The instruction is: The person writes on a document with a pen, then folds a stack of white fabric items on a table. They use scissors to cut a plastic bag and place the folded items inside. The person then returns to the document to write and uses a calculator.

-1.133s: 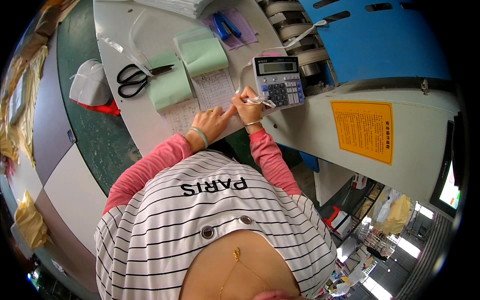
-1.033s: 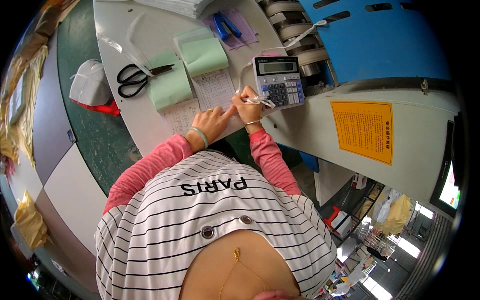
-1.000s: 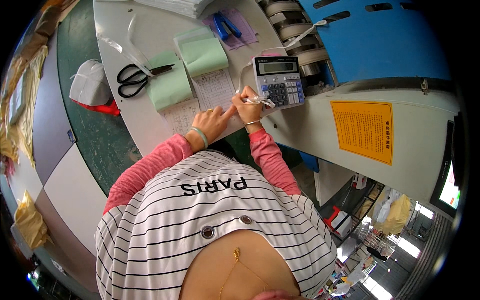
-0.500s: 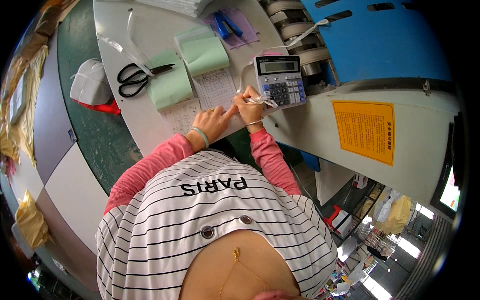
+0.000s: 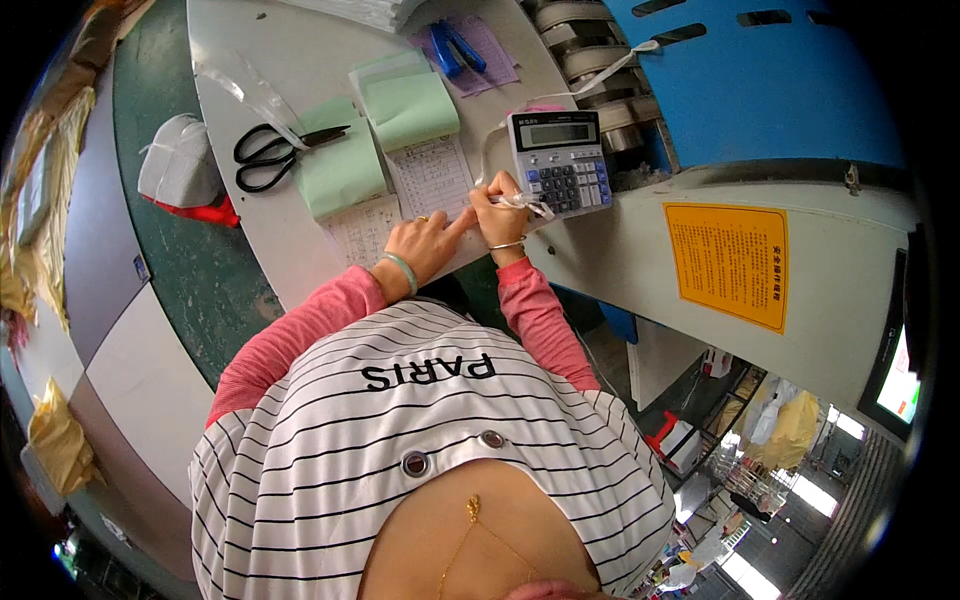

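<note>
My right hand point(image 5: 500, 212) is closed round a pen point(image 5: 522, 203) with a white strip tied to it, beside a grey calculator point(image 5: 560, 165). On the lower part of a form pad point(image 5: 430, 178) with a green cover folded up rests my left hand point(image 5: 422, 245), its fingers stretched out and the index finger reaching close to my right hand. A second pad point(image 5: 345, 170) with a green cover lies to the left, its lower sheet showing handwriting. Black-handled scissors point(image 5: 270, 160) lie with their blades across that cover.
A blue stapler point(image 5: 455, 50) sits on purple paper point(image 5: 497, 68) at the back. Right of the white table point(image 5: 300, 60) stand metal rollers point(image 5: 590, 50) and a blue machine panel point(image 5: 760, 90). A white bundle point(image 5: 180, 165) with red beneath it is beyond the left edge.
Almost nothing differs. Both hands keep their places, and the pen stays in my right hand.
</note>
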The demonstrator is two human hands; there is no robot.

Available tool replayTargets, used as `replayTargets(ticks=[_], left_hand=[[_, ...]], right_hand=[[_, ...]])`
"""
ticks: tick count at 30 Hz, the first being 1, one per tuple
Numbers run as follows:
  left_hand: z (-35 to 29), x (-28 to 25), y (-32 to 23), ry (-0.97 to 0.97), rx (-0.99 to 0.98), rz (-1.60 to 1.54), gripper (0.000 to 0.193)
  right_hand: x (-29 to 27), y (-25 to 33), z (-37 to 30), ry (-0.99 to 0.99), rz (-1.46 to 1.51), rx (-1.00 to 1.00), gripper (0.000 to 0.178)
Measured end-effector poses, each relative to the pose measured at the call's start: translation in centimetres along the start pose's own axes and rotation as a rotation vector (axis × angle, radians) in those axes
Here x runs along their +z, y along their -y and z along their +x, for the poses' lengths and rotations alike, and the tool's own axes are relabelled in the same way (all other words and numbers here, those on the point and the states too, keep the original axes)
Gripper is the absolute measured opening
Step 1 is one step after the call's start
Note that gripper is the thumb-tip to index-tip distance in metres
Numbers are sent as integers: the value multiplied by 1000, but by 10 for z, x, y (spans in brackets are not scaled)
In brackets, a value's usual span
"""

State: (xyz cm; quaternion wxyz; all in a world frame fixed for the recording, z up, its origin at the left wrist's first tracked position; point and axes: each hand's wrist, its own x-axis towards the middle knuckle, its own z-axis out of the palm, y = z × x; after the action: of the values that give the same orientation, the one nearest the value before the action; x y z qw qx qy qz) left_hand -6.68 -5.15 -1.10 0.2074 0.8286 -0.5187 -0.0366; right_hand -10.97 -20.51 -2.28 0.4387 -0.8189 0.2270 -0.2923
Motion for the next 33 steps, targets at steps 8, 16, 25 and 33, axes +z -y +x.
replayTargets(ticks=[8, 16, 25, 33], left_hand=[[-1, 4, 3, -27, 19, 5, 52], [0, -2, 0, -35, 23, 8, 51], [0, 3, 2, -9, -3, -25, 45], [-7, -41, 37, -139, -97, -133, 17]], right_hand=[[-2, -3, -1, 26, 51, 12, 29], [0, -13, -3, 3, -3, -5, 27], [-1, -6, -4, -86, 96, 7, 27], [0, 7, -24, -44, 131, -33, 28]])
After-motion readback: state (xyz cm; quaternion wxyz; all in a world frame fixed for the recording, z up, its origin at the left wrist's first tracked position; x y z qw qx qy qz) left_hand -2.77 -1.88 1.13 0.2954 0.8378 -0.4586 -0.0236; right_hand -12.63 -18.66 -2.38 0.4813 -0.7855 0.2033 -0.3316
